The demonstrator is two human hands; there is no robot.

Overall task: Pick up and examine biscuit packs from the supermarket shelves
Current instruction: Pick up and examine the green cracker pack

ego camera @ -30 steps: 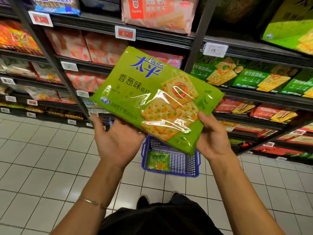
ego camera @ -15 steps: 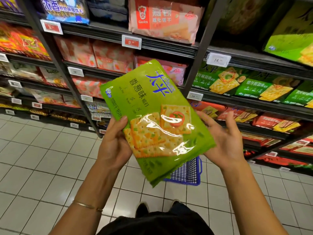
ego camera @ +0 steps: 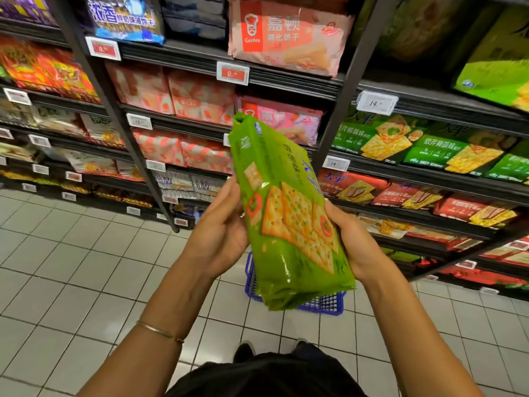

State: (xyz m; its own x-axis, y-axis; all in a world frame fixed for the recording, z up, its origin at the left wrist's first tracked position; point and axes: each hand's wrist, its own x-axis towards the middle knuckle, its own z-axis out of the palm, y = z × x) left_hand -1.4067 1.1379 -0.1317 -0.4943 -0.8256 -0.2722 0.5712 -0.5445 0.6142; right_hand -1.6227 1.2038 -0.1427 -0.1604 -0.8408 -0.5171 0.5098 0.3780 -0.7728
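— Status?
— One green biscuit pack point(ego camera: 289, 224) is off the shelves point(ego camera: 286, 80), held upright in front of me. My left hand point(ego camera: 220, 233) and right hand point(ego camera: 352, 242) clasp its edges. Examination under way; other packs unexamined.

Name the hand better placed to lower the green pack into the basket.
Right, probably. The right hand cups the green pack low on its side, nearer the basket on the floor; the left hand grips higher up the other edge.
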